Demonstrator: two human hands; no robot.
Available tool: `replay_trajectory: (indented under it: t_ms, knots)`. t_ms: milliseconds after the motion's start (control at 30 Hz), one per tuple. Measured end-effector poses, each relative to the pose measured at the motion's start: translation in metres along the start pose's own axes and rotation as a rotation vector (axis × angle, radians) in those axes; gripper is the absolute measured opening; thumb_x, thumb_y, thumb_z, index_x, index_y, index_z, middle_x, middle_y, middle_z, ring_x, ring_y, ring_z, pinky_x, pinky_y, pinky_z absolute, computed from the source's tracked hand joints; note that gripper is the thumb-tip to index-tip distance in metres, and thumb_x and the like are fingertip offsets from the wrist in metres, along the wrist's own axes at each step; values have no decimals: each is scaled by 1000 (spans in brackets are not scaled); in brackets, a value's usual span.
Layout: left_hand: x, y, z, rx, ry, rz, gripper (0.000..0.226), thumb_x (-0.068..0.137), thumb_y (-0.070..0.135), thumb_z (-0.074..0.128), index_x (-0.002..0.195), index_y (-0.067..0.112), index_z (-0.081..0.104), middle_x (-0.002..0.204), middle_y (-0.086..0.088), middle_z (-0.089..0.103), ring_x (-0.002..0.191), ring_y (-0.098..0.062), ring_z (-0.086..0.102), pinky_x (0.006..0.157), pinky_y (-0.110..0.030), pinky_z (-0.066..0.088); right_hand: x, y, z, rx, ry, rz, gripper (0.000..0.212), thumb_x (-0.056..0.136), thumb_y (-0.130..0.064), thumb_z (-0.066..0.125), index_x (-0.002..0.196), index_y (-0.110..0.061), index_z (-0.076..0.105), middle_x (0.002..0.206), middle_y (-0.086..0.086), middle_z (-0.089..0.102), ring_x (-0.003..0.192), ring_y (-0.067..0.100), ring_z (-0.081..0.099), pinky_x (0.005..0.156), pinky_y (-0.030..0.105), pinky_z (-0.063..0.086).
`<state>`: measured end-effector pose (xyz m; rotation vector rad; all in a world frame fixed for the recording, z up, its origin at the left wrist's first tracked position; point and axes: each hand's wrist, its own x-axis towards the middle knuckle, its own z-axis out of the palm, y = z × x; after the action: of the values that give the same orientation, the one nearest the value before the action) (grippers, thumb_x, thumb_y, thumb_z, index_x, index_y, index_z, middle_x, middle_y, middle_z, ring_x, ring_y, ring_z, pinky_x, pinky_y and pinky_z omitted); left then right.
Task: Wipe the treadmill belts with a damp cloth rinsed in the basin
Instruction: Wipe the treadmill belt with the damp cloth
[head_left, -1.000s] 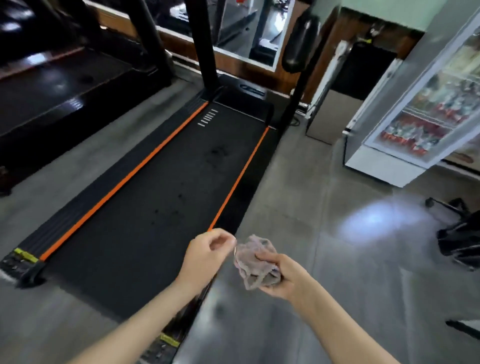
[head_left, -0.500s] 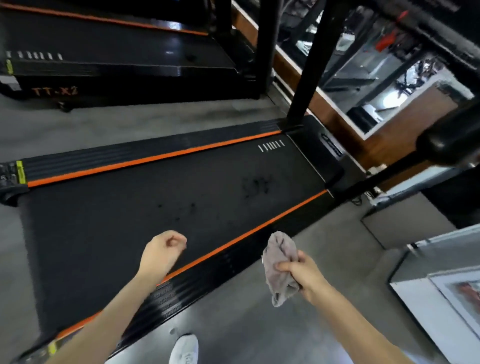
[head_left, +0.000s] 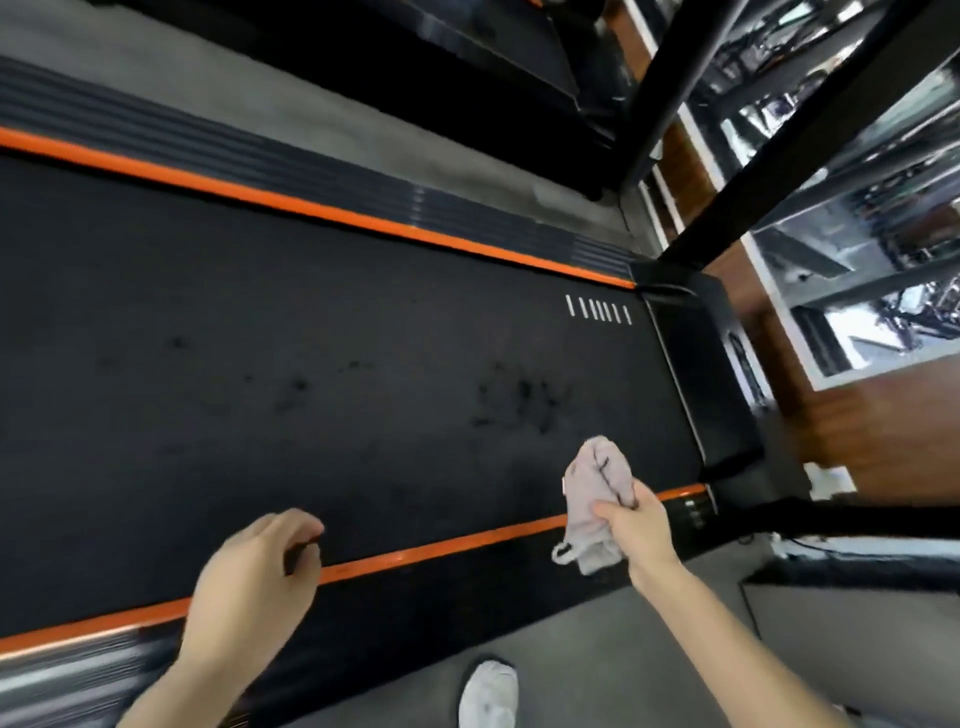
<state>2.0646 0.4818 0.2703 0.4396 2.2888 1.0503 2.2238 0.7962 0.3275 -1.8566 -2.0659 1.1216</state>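
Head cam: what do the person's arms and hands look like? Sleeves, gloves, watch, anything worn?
Both forearms are bare for as far as the frame shows: no sleeve in view. The left hand and right hand wear no gloves, and no watch, band or ring can be made out, though the left hand is slightly motion-blurred. The only clothing visible is a white shoe at the bottom edge.

floor (head_left: 613, 644): grey, smooth concrete look, runs along the near side and again as a strip on the far side
shoe (head_left: 488, 693): white, toe on the floor at bottom centre, partly cut off by frame edge
mirror (head_left: 852, 218): wall-mounted on the right, white frame, reflects gym gear, blurred
wall panel (head_left: 883, 436): reddish-brown wood around and under the mirror
second machine (head_left: 467, 73): black base across the far floor strip, top of frame
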Motion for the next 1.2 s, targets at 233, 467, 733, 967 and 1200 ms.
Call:
replay_trajectory:
  t_ms: [233,467,733,967,1200]
  knots:
    - [77,17,164,65,255,42,21,79,3,68,99,7,69,99,-8,68,92,-34,61,73,-38,46,195,59,6,-557,295,-408,27,87,-15,54,114,-15,56,97,8,60,89,30,59,65,31,38]
    - [151,40,283,202,365,352,24,69,0,74,92,8,71,96,-8,70,94,-32,65,81,-40,51,274,146,48,-1025,37,-756,58,83,-56,59,133,-28,48,141,10,38,124,32,41,83,40,49]
    - [181,58,360,398,450,614,26,70,10,74,96,13,73,106,-11,69,107,-36,62,98,-54,42,306,186,66,-617,9,-892,59,85,-61,42,142,-52,28,157,4,17,138,27,33,93,43,50]
    - [221,90,383,718,419,786,36,55,26,85,89,24,75,97,-8,72,94,-33,68,84,-56,48,328,186,55,-591,-32,-1041,57,93,-19,51,136,-53,35,157,4,16,133,27,40,94,31,43]
    - [213,126,443,731,491,780,27,59,22,81,86,22,75,93,-9,72,88,-34,69,81,-57,49,365,201,18,-631,-9,-1119,63,86,0,48,133,-42,52,151,-8,32,129,17,40,90,20,38]
